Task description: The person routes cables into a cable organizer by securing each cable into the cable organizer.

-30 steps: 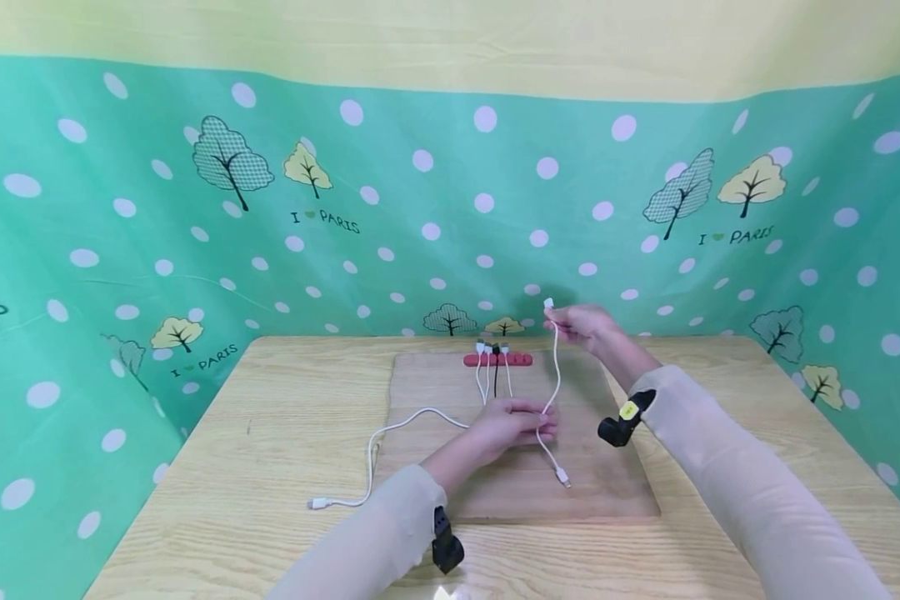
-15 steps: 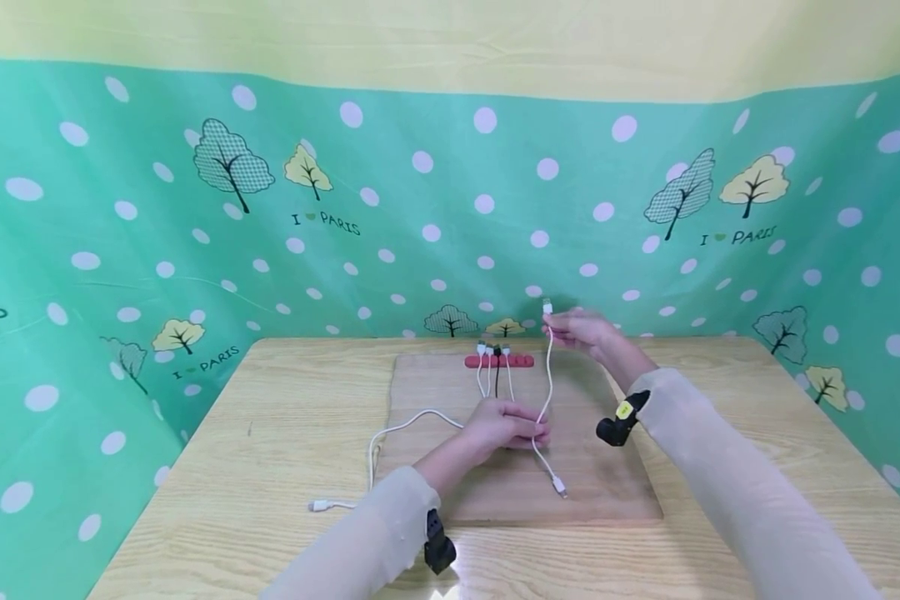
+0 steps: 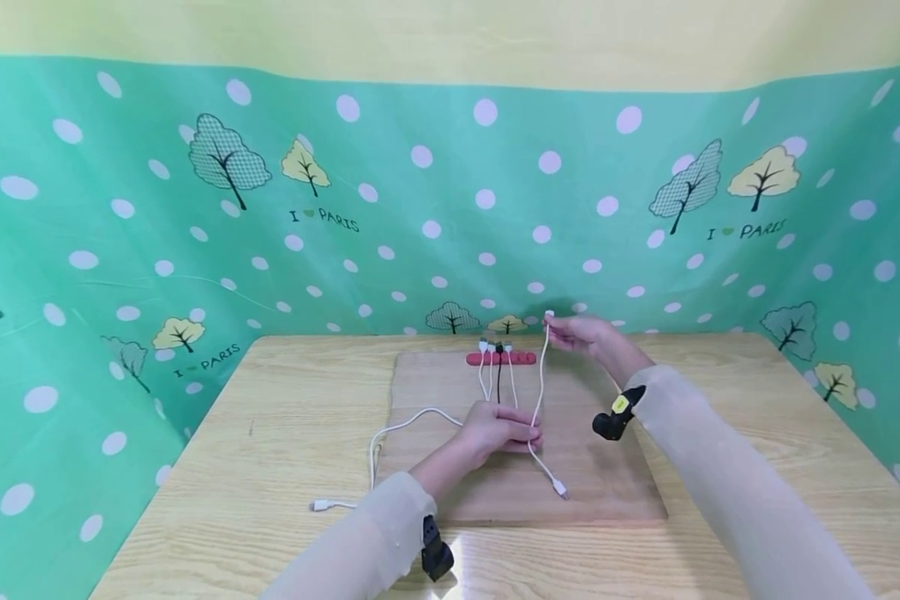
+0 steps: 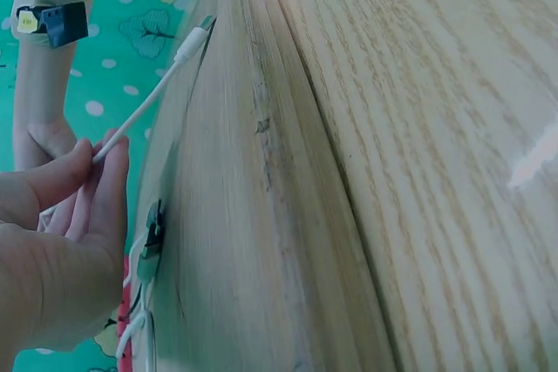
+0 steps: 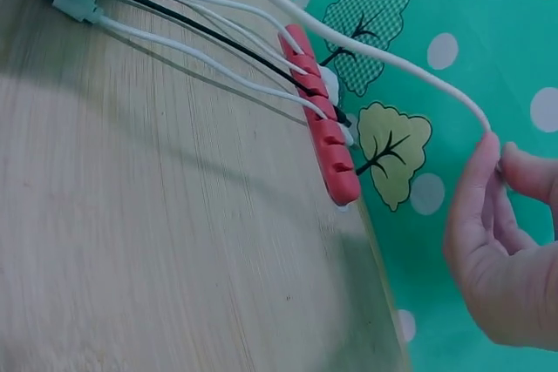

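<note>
A white USB cable (image 3: 542,379) stretches between both hands above the wooden board. My right hand (image 3: 581,333) pinches it just below its upper plug (image 3: 549,315), at the board's far edge. Lower down, my left hand (image 3: 497,433) pinches it between thumb and fingers, and the other plug (image 4: 191,43) hangs free past the fingertips. Left of the right hand lies a red cable holder (image 5: 336,163). White cables (image 5: 205,54) and a black cable (image 5: 205,30) sit in its slots; slots at the near end in the right wrist view hold no cable.
The wooden board (image 3: 592,475) lies on a light wood table (image 3: 285,417). Another white cable (image 3: 412,419) curves off the board's left side, its plug (image 3: 320,505) on the table. A dotted green curtain (image 3: 390,275) hangs right behind the table.
My right hand has come slightly down with the upper plug, towards the red holder. The left hand has shifted a little left, still pinching the cable.
</note>
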Demonstrator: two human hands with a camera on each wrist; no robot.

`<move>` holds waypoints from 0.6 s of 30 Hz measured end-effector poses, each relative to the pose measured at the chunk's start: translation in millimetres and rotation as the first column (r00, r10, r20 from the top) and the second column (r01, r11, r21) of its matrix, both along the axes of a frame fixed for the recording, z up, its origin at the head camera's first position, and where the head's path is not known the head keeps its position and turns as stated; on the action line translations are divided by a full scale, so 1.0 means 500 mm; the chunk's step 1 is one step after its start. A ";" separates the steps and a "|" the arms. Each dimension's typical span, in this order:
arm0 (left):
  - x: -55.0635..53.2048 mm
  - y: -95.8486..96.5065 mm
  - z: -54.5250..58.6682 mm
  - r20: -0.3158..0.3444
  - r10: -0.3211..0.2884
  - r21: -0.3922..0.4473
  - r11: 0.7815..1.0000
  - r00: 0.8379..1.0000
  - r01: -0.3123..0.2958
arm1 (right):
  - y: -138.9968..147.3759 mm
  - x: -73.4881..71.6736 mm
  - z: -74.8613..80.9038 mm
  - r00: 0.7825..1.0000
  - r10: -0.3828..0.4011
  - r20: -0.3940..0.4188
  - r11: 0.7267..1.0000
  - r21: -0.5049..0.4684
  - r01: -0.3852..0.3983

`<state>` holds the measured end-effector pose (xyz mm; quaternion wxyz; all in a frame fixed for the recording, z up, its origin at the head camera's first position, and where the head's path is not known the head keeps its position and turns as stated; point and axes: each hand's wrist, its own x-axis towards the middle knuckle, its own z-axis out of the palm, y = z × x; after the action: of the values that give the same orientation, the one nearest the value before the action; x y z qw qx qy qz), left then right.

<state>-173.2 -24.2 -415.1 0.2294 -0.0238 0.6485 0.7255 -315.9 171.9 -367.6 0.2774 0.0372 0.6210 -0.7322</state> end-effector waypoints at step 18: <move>-0.003 0.008 0.000 0.024 0.072 -0.029 0.997 0.997 -0.071 | -0.019 -0.019 -0.008 0.961 -0.151 0.230 0.974 -0.133 0.185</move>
<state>-174.7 -20.2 -414.9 0.2113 -0.0593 0.6543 0.7237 -325.7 162.4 -371.7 0.2828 0.1488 0.5233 -0.7900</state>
